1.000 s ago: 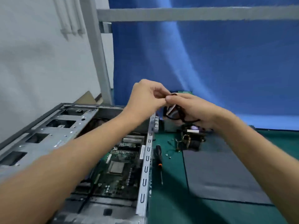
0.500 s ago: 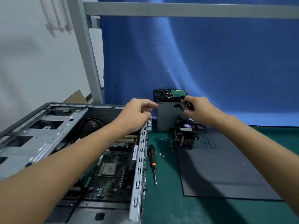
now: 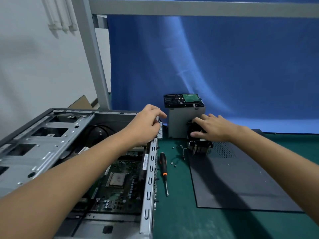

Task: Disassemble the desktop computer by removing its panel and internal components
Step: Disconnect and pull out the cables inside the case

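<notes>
Mid-frame, my left hand (image 3: 146, 125) rests loose-fingered on the computer case (image 3: 149, 178) rim, while further right my right hand (image 3: 213, 131) presses spread, straight fingers onto a black cable bundle (image 3: 193, 128).

Table mat (image 3: 181, 221): dark green
Backdrop (image 3: 224, 66): blue
Side panel (image 3: 241, 183): dark grey, dotted perforation at far edge
Screwdriver (image 3: 163, 165): black and orange handle
Motherboard (image 3: 120, 192): green
</notes>
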